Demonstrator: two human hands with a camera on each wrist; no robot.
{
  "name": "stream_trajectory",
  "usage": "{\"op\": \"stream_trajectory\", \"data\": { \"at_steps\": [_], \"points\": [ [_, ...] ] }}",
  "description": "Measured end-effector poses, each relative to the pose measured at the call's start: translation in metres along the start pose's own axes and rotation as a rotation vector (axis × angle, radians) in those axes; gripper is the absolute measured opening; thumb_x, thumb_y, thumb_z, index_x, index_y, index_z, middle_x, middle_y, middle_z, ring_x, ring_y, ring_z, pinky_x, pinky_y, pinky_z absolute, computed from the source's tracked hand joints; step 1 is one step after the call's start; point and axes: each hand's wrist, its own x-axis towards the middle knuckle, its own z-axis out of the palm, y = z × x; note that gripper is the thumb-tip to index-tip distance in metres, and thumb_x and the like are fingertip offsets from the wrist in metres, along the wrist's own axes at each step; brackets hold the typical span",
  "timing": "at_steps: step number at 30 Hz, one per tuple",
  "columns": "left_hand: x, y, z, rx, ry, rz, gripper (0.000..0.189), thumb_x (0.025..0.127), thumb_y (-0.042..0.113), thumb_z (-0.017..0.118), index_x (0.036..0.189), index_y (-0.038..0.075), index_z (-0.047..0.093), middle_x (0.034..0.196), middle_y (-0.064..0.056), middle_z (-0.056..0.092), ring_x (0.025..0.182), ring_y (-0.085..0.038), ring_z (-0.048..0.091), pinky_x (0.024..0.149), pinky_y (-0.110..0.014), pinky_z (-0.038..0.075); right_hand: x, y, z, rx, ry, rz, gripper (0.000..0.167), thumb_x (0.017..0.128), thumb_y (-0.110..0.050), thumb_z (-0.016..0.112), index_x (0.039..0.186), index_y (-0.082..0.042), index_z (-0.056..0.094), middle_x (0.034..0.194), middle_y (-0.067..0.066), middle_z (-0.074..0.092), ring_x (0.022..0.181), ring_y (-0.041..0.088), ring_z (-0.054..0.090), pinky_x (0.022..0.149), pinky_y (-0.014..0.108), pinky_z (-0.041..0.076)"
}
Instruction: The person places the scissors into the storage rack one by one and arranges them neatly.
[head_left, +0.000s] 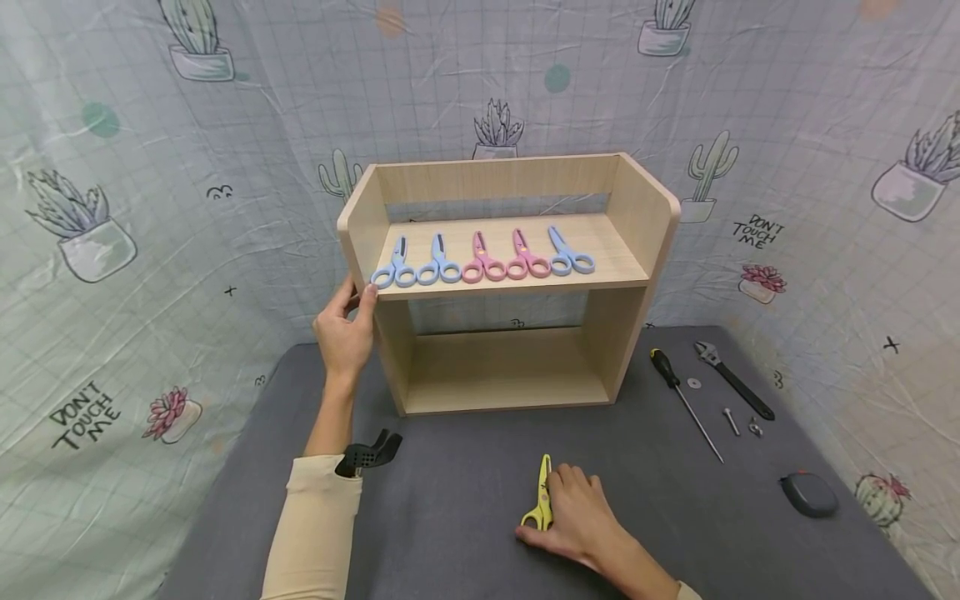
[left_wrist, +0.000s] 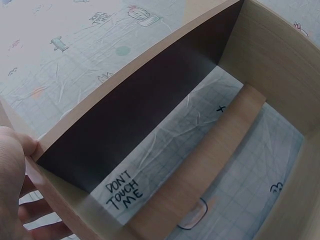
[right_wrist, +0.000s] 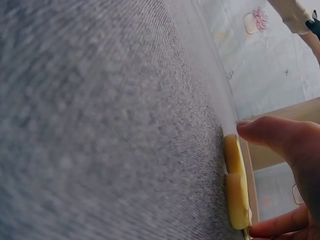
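A two-tier wooden shelf stands in the middle of the grey table. My left hand holds its left side at the middle board, thumb at the front corner and fingers behind the side panel. Along that board lie light-blue scissors, pink scissors and more scissors in a row. Yellow scissors lie on the table in front of the shelf. My right hand is over them, fingers at their right side. In the right wrist view, the thumb stands slightly off the yellow handle.
On the table at the right lie a screwdriver, an adjustable wrench, a washer, a bolt and a small metal piece. A dark rounded case is nearer the right edge. A printed cloth hangs around the table.
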Motion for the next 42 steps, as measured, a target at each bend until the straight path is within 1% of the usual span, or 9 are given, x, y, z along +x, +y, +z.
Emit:
{"op": "stream_trajectory", "data": {
  "at_steps": [8, 11, 14, 18, 20, 23, 28, 37, 42],
  "points": [
    [-0.001, 0.000, 0.000, 0.001, 0.005, -0.010, 0.040, 0.097, 0.030, 0.066, 0.135, 0.018, 0.065, 0.121, -0.011, 0.073, 0.102, -0.025, 0.071, 0.087, -0.027, 0.054, 0.002, -0.001, 0.007, -0.065, 0.041, -0.014, 0.082, 0.062, -0.084, 0.069, 0.090, -0.008, 0.061, 0.086, 0.004, 0.052, 0.076, 0.018, 0.046, 0.065, 0.037, 0.034],
    [0.000, 0.000, 0.001, 0.002, 0.005, -0.008, 0.040, 0.097, 0.030, 0.066, 0.135, 0.018, 0.065, 0.121, -0.011, 0.073, 0.102, -0.025, 0.071, 0.086, -0.023, 0.054, 0.002, -0.001, 0.006, -0.059, 0.009, -0.023, 0.086, 0.060, -0.084, 0.069, 0.096, -0.006, 0.063, 0.090, 0.004, 0.052, 0.077, 0.018, 0.046, 0.065, 0.037, 0.034],
    [0.000, -0.001, 0.001, -0.002, 0.008, -0.007, 0.039, 0.097, 0.029, 0.066, 0.135, 0.018, 0.065, 0.121, -0.011, 0.073, 0.102, -0.026, 0.071, 0.084, -0.016, 0.051, 0.001, 0.000, 0.004, -0.034, -0.056, -0.034, 0.090, 0.061, -0.082, 0.071, 0.106, -0.005, 0.064, 0.092, 0.003, 0.052, 0.078, 0.018, 0.047, 0.065, 0.037, 0.034],
    [0.000, -0.001, 0.001, -0.005, 0.007, -0.003, 0.039, 0.097, 0.029, 0.066, 0.134, 0.018, 0.066, 0.120, -0.011, 0.073, 0.102, -0.026, 0.072, 0.082, -0.011, 0.049, -0.001, 0.001, 0.000, 0.013, -0.129, -0.046, 0.095, 0.066, -0.077, 0.072, 0.124, -0.001, 0.062, 0.096, 0.005, 0.056, 0.082, 0.019, 0.055, 0.068, 0.041, 0.043],
    [-0.001, -0.001, 0.001, -0.004, 0.008, -0.001, 0.038, 0.097, 0.029, 0.066, 0.134, 0.018, 0.066, 0.120, -0.011, 0.074, 0.102, -0.026, 0.072, 0.081, -0.010, 0.049, -0.002, 0.003, -0.001, 0.038, -0.136, -0.057, 0.095, 0.068, -0.073, 0.074, 0.127, 0.000, 0.061, 0.096, 0.005, 0.056, 0.082, 0.019, 0.057, 0.069, 0.043, 0.047],
    [-0.001, 0.000, 0.001, -0.002, 0.010, -0.001, 0.039, 0.097, 0.029, 0.066, 0.134, 0.018, 0.066, 0.120, -0.011, 0.074, 0.102, -0.026, 0.072, 0.080, -0.010, 0.049, -0.004, 0.004, -0.003, 0.074, -0.113, -0.065, 0.083, 0.068, -0.066, 0.079, 0.117, -0.001, 0.064, 0.090, 0.001, 0.052, 0.078, 0.016, 0.053, 0.066, 0.039, 0.048],
    [-0.001, -0.001, 0.001, -0.002, 0.009, 0.001, 0.039, 0.097, 0.030, 0.066, 0.135, 0.019, 0.065, 0.120, -0.011, 0.073, 0.102, -0.026, 0.072, 0.079, -0.009, 0.049, -0.007, 0.008, -0.008, 0.104, -0.089, -0.039, 0.062, 0.066, -0.059, 0.083, 0.095, -0.007, 0.065, 0.085, -0.002, 0.045, 0.075, 0.012, 0.044, 0.059, 0.032, 0.043],
    [-0.001, -0.002, 0.000, -0.002, 0.012, -0.007, 0.038, 0.097, 0.031, 0.066, 0.133, 0.019, 0.067, 0.119, -0.011, 0.074, 0.102, -0.026, 0.071, 0.077, -0.009, 0.049, -0.009, 0.016, -0.011, 0.042, -0.063, -0.051, 0.052, 0.068, -0.053, 0.083, 0.087, -0.007, 0.067, 0.088, 0.000, 0.054, 0.075, 0.014, 0.050, 0.057, 0.033, 0.045],
    [0.000, -0.002, 0.000, -0.010, 0.011, 0.000, 0.038, 0.097, 0.030, 0.066, 0.134, 0.020, 0.066, 0.120, -0.011, 0.073, 0.102, -0.027, 0.071, 0.078, -0.009, 0.049, -0.007, 0.020, -0.007, 0.046, -0.007, -0.076, 0.047, 0.065, -0.052, 0.081, 0.081, -0.013, 0.061, 0.084, -0.006, 0.048, 0.072, 0.008, 0.043, 0.056, 0.025, 0.039]
  ]
}}
